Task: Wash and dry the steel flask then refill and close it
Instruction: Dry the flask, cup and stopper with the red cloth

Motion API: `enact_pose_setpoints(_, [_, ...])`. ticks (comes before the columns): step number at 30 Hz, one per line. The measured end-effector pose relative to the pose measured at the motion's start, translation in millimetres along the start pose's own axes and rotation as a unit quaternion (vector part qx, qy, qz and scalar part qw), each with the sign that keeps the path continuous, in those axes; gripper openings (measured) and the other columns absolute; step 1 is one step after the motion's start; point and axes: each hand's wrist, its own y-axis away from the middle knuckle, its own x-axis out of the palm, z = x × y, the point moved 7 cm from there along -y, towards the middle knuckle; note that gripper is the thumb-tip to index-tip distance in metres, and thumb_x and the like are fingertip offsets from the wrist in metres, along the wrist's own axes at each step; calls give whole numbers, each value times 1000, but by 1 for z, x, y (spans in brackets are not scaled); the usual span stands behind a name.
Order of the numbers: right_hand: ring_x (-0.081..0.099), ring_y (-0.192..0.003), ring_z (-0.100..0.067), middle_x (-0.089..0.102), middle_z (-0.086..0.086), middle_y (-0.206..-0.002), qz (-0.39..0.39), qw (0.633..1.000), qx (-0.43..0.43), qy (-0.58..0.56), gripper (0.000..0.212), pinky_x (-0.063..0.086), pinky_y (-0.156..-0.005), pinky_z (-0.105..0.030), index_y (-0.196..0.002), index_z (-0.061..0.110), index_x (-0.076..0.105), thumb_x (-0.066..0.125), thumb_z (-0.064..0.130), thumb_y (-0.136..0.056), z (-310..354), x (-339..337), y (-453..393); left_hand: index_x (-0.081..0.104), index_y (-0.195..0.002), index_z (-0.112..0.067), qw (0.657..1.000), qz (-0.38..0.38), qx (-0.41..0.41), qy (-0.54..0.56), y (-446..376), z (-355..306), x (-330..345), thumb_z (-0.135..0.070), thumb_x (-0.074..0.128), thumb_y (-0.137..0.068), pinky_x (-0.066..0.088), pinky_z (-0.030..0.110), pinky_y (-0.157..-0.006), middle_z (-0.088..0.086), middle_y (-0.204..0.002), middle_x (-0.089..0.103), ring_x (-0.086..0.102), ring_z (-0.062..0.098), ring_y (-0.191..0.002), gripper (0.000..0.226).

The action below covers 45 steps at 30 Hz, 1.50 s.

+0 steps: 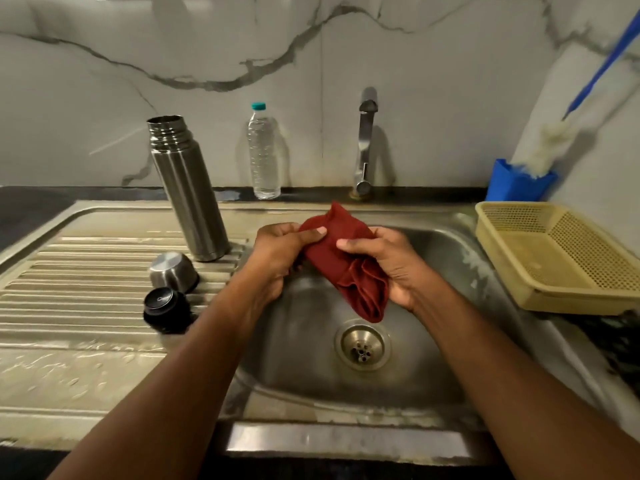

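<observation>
Gripping a red cloth [346, 268] with left hand [280, 251] and right hand [388, 261] over the sink [311, 358]

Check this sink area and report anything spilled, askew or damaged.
Nothing is spilled or damaged. The steel flask stands open on the drainboard, looking tilted, possibly from the wide lens. Its steel cup sits upside down beside the black stopper. Both hands hold a red cloth over the sink.
</observation>
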Motion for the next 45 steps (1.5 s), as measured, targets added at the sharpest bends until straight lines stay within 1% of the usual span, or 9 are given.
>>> enact_pose_setpoints(8, [76, -96, -29, 79, -11, -100, -44, 967, -5, 250, 36, 63, -89, -48, -103, 11, 72, 85, -3, -72, -15, -18, -8, 72, -98, -12, 996, 25, 86, -6, 7, -13, 7, -9, 78, -91, 53, 18, -52, 3, -81, 76, 71, 8, -62, 10])
enact_pose_setpoints(11, [75, -80, -22, 79, -5, -88, -25, 961, 8, 277, 23, 63, -73, -38, -99, 12, 73, 75, -4, -82, -16, -21, -7, 70, -97, -14, 995, 2, 94, 39, 2, -17, 2, -10, 76, -93, 54, 23, -52, 2, -76, 74, 68, 10, -60, 9])
enact_pose_setpoints(14, [59, -57, -10, 67, 4, -63, -38, 966, 3, 257, 24, 43, -51, -19, -79, 17, 67, 60, -6, -82, -8, -22, -5, 68, -100, -16, 992, 3, 86, 88, 0, -20, 3, -13, 74, -95, 55, 24, -52, 0, -75, 73, 67, 10, -60, 8])
enact_pose_setpoints(17, [58, -77, -25, 64, -6, -77, -11, 986, 13, 168, 17, 46, -67, -31, -79, 15, 65, 60, 8, -64, -6, -18, -4, 65, -97, -20, 990, 31, 65, 121, -1, -19, 10, -16, 71, -98, 55, 23, -54, -1, -77, 72, 66, 9, -63, 7])
enact_pose_setpoints(21, [74, -105, -34, 78, -14, -108, 23, 988, 29, 151, 52, 58, -98, -46, -117, 1, 70, 85, 13, -69, -8, -17, -4, 68, -106, -18, 989, 44, 62, 129, -4, -17, 11, -17, 69, -99, 59, 28, -66, 2, -90, 76, 71, 13, -78, 6])
enact_pose_setpoints(27, [76, -93, -23, 80, -8, -101, -75, 975, -34, 204, 31, 63, -80, -34, -105, 7, 74, 89, 8, -78, 17, -39, 9, 74, -117, -16, 990, 29, 123, 57, 0, -28, 20, -2, 65, -99, 62, 39, -83, 3, -100, 80, 75, 20, -90, 24])
enact_pose_setpoints(32, [74, -89, -14, 78, -4, -103, -95, 959, -54, 262, 33, 58, -72, -23, -116, 10, 75, 83, 8, -84, 58, -42, 36, 70, -132, -13, 985, 74, 157, 17, 9, -45, 41, 15, 68, -90, 63, 28, -86, 4, -112, 77, 75, 15, -97, 51])
enact_pose_setpoints(40, [74, -88, -26, 78, -18, -99, -207, 941, -87, 255, 29, 62, -91, -44, -109, 2, 76, 76, -1, -80, 141, -122, 96, 72, -126, -8, 972, 124, 195, -39, 4, -90, 154, 15, 75, -82, 63, 34, -88, 11, -111, 77, 76, 23, -99, 51])
enact_pose_setpoints(45, [69, -69, -24, 74, -18, -83, -355, 912, -85, 187, 11, 60, -69, -36, -86, -5, 72, 73, -1, -77, 152, -192, 121, 73, -110, -7, 969, 73, 224, -71, 11, -96, 245, 3, 92, -69, 65, 29, -75, 7, -97, 77, 77, 21, -89, 46])
